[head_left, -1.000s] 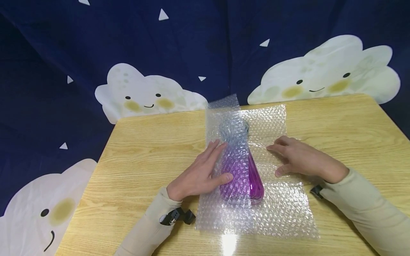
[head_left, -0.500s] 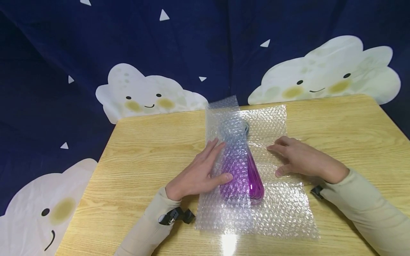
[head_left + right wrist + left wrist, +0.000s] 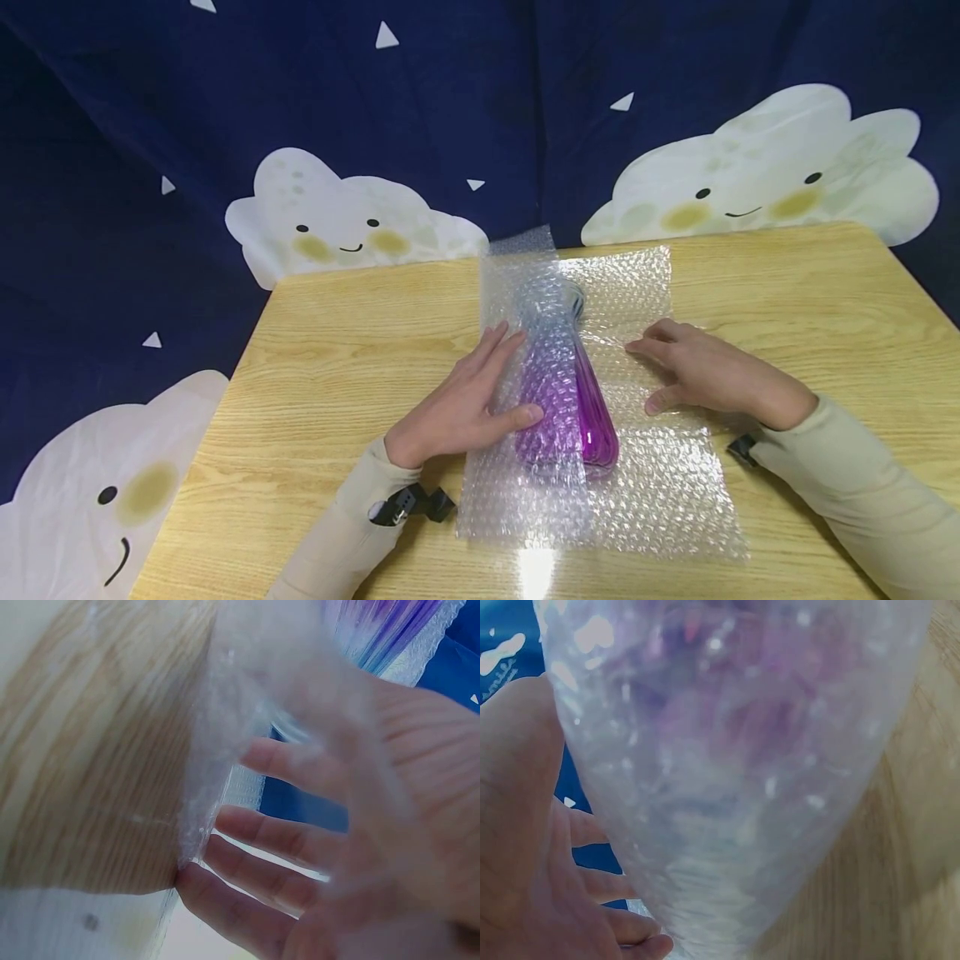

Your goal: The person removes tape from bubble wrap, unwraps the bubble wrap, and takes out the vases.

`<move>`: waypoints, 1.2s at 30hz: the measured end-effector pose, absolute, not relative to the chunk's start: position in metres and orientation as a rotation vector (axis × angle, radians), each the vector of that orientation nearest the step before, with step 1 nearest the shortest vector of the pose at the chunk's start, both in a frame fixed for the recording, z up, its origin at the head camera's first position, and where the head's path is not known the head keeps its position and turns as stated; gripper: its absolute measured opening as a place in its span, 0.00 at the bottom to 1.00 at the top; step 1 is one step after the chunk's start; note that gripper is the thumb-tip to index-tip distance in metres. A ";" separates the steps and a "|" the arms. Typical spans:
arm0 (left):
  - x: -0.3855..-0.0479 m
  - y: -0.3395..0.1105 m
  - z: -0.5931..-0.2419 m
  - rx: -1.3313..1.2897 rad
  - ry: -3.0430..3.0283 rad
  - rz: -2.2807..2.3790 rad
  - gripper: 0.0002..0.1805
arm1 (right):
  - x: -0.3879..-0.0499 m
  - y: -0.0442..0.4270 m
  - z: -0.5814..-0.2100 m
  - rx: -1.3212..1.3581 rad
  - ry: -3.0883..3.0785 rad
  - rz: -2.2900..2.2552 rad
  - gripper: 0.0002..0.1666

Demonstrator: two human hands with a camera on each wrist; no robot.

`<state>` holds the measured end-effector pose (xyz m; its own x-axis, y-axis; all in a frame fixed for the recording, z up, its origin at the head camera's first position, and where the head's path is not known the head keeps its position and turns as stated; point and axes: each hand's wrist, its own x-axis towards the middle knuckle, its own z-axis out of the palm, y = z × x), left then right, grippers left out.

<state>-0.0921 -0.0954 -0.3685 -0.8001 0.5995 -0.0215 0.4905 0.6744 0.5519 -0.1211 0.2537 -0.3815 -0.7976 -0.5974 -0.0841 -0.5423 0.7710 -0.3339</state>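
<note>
Bubble wrap (image 3: 660, 492) lay spread on the wood-grain table (image 3: 352, 358), and on it a ribbed vase (image 3: 597, 437) rested on its side near the middle of the tabletop. The vase's broad purple end pointed toward the person, and its narrower, paler neck toward the table's far edge. A flap of the wrap, folded over from the left, covered most of the vase and left a strip along its right side bare; the flap's far end stood out against the navy backdrop (image 3: 420, 100). The left hand (image 3: 461, 408) rested on this flap, fingers extended and thumb spread, the thumb lying over the covered vase. The right hand (image 3: 701, 371) was at the right part of the sheet, beside the vase but apart from it, its fingers loosely bent and spread rather than clenched. Both arms wore pale sleeves (image 3: 840, 467), with a small black device (image 3: 431, 504) at the left wrist. Smiling white clouds (image 3: 360, 208) and small white triangles (image 3: 386, 36) patterned the backdrop behind the table.
</note>
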 end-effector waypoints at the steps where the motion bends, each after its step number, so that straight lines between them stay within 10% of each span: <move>1: -0.092 -0.096 -0.368 0.883 2.687 0.796 0.55 | -0.121 0.254 -0.381 -0.903 2.780 -0.441 0.52; 36: -0.089 -0.107 -0.368 0.837 2.690 0.812 0.50 | -0.121 0.255 -0.382 -0.910 2.778 -0.461 0.52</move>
<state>-0.0890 -0.1072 -0.3679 -0.8169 0.5757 -0.0350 0.4602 0.6872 0.5621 -0.1210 0.2549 -0.3817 -0.7958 -0.6008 -0.0753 -0.5443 0.7643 -0.3458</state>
